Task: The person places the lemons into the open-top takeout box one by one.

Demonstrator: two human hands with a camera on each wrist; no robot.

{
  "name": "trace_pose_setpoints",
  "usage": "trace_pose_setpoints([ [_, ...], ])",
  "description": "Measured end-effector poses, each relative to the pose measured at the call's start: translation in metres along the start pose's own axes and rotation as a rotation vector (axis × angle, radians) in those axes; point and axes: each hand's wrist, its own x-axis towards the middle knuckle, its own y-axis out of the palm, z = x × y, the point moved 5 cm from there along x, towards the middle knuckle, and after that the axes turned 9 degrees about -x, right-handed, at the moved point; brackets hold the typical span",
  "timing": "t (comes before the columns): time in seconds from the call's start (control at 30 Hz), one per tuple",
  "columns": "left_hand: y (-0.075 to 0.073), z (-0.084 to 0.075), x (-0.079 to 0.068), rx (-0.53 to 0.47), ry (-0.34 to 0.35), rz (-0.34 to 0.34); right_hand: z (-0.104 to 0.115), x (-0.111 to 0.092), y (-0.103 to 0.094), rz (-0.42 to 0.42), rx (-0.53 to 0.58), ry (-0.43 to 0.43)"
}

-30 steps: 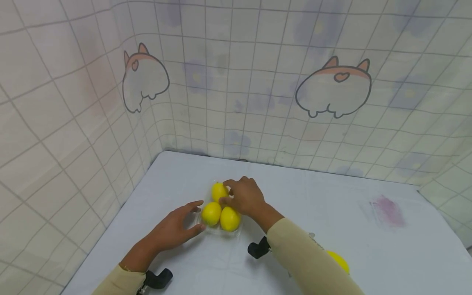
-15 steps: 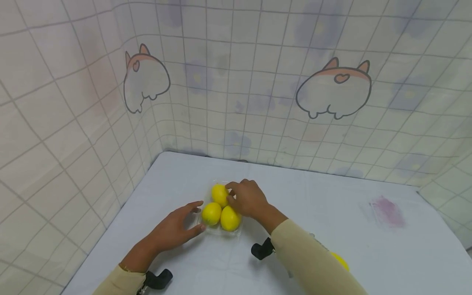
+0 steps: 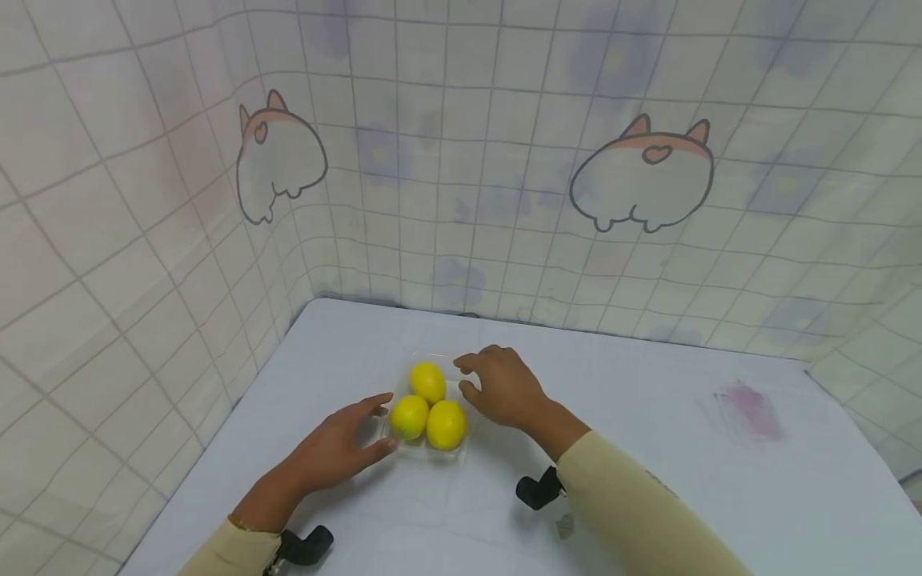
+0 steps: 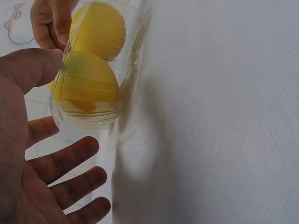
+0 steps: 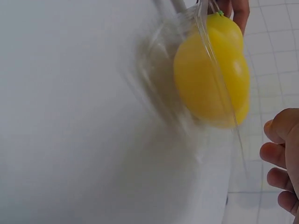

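With three rounded yellow fruits (image 3: 446,426) inside the clear rectangular plastic tray (image 3: 430,455), the left hand (image 3: 334,450), spread wide by the rim, would best steady it, while the loosely curved right hand (image 3: 508,389), holding nothing, should avoid bumping it.

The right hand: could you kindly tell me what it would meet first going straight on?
Probably the rim of the clear container, then the farthest yellow fruit, though the right hand might pass above; depth is unclear.
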Motion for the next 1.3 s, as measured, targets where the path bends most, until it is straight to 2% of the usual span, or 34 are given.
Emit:
trace_pose_setpoints([
  [0.33, -0.002, 0.0, 0.001, -0.007, 0.004, 0.012, -0.018, -0.028, -0.022, -0.054, -0.026, -0.036],
  [0.73, -0.002, 0.004, 0.003, 0.0, -0.005, 0.025, -0.049, -0.075, -0.035, -0.122, 0.005, -0.022],
  [1.0, -0.003, 0.0, 0.002, 0.005, 0.01, 0.034, -0.074, -0.102, -0.031, -0.106, 0.032, 0.034],
  [1.3, -0.002, -0.001, 0.004, 0.012, 0.023, 0.036, -0.088, -0.123, -0.033, -0.113, 0.032, 0.063],
])
